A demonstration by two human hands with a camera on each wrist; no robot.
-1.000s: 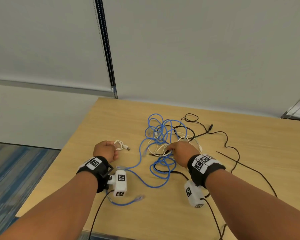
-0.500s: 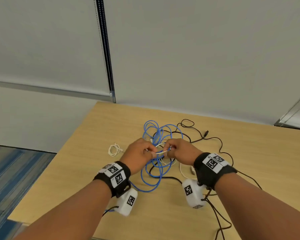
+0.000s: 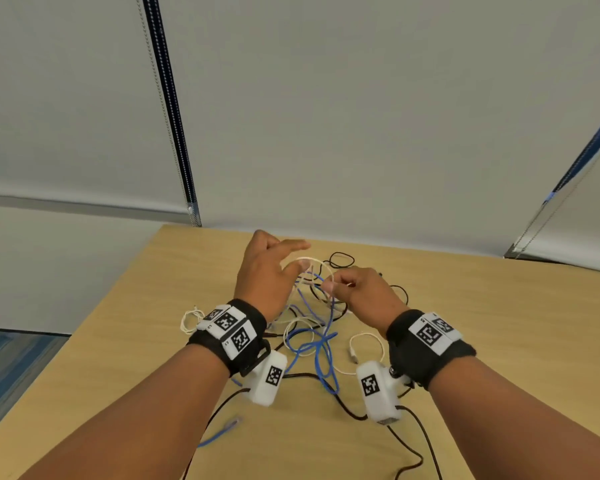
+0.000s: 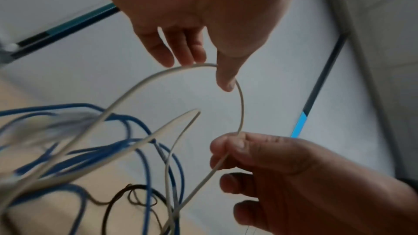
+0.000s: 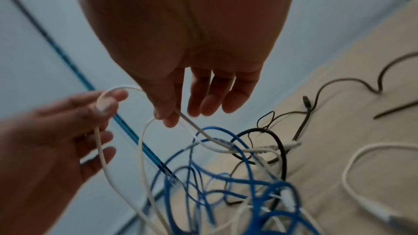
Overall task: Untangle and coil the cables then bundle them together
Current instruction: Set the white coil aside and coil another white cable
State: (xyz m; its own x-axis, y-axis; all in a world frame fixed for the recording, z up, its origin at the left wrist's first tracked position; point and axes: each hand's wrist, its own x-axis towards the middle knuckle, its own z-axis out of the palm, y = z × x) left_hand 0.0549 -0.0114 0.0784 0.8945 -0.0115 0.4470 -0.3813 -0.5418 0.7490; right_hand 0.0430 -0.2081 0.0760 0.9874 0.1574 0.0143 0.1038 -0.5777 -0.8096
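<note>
Both hands are raised above the table, with a thin white cable arched between them. My left hand has straight fingers, and the cable lies draped over its thumb. My right hand pinches the same cable between thumb and forefinger. Below the hands the white cable runs down into a tangle with a blue network cable and a black cable. Part of the blue cable hangs lifted off the wood. In the right wrist view the white strand loops under the right thumb.
A small coiled white cable lies at the left, beside my left wrist. Another white lead with a plug lies on the wooden table at the right. A blue plug end lies near the front edge. Grey blinds hang behind the table.
Both hands have risen from the table and lifted the white cable, with part of the tangle. The left hand left the small coil, joined the right, then spread its fingers.
</note>
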